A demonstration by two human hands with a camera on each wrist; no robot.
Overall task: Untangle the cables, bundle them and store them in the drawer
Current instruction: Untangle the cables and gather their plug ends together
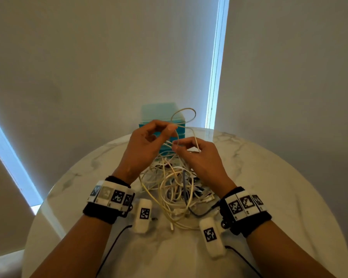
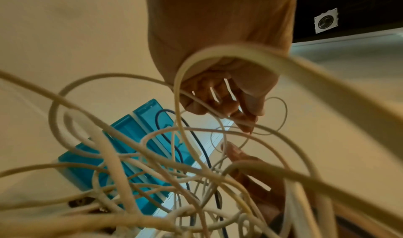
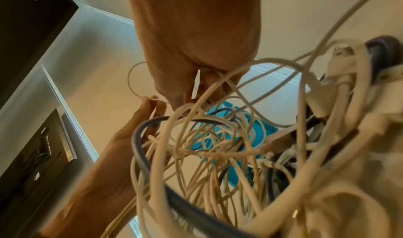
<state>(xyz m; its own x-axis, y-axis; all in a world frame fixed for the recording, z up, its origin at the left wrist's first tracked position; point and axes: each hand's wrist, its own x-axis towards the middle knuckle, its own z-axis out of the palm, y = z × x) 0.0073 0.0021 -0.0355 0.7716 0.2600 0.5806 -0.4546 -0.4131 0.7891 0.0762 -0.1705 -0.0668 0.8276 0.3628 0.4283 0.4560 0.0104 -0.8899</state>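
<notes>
Marble round table [image 1: 269,177], plain blinds [image 1: 88,57] behind, daylight at the gaps. Nearest the person: cable pile [image 1: 175,193] sitting mid-table between the wrists, mostly white leads plus one grey cable [image 1: 186,189], connectors poking out at the near edge. All loops cross each other, nothing bundled yet.

Above the pile, both hands raised and close together, working one white cable [image 1: 184,117]. Left hand [image 1: 147,145] pinches it between thumb and fingertips, holding the loop up clear of the heap. Right hand [image 1: 199,157] pinches the same strand just beside it, fingers curled, looks like it's feeding or tracing the run. Lifting it likely lets the strand hang free so crossings show.

Behind the hands: teal drawer unit [image 1: 161,119] at the far edge, touching or just beside the pile. Can't tell if any drawer is open.

Judgement: early in untangling, first cable being isolated. Risk: pulling hard tightens knots below.
</notes>
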